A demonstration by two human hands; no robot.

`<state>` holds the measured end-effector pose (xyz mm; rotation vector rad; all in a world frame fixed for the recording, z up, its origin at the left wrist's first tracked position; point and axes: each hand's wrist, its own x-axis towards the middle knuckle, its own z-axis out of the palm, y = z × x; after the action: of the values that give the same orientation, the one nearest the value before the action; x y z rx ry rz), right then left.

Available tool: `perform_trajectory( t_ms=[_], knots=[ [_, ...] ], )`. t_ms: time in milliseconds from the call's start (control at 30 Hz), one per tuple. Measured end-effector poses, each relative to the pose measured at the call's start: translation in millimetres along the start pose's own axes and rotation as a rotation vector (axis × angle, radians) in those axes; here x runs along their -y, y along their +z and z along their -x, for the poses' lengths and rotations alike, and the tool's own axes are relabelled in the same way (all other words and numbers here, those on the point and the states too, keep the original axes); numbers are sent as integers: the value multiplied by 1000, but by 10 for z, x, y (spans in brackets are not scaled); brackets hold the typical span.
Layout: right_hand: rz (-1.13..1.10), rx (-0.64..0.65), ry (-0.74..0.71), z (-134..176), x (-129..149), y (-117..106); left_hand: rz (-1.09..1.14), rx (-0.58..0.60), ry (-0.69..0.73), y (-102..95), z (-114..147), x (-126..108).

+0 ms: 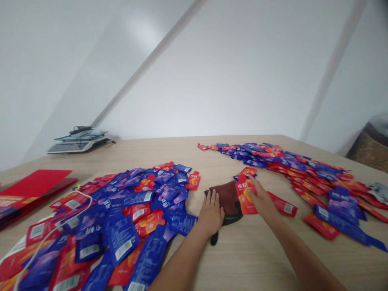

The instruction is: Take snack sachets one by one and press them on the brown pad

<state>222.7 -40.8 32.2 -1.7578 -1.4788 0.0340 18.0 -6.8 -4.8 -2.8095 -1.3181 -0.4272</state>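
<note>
My left hand (212, 212) lies with its fingers stretched out over the left part of a folded dark brown cloth (228, 198) with a black lower edge. Between the thumb and fingers of my right hand (259, 196) is a red sachet (245, 197) printed with orange fruit and white characters, upright beside the cloth's right edge. Just right of that hand, another red sachet (282, 204) lies on the table, its barcode showing. A short black piece (214, 238) sticks out below my left hand; what it belongs to is hidden.
Blue and red sachets form a large heap (121, 220) at left and a long pile (303, 169) at right. Through the left heap runs a white cord (65, 220). Red folders (33, 190) lie at the far left; a scale (79, 143) bearing flat items stands at the back left.
</note>
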Motion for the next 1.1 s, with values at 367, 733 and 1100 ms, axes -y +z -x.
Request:
perform_trajectory(
  t_ms=[367, 733, 1100],
  knots=[
    [-139, -76, 83, -47, -125, -117, 1, -5, 1, 16, -13, 2],
    [186, 247, -202, 389, 63, 539, -3, 19, 2, -3, -4, 1],
    [574, 245, -266, -124, 209, 711, 23, 18, -9, -24, 7, -15]
  ],
)
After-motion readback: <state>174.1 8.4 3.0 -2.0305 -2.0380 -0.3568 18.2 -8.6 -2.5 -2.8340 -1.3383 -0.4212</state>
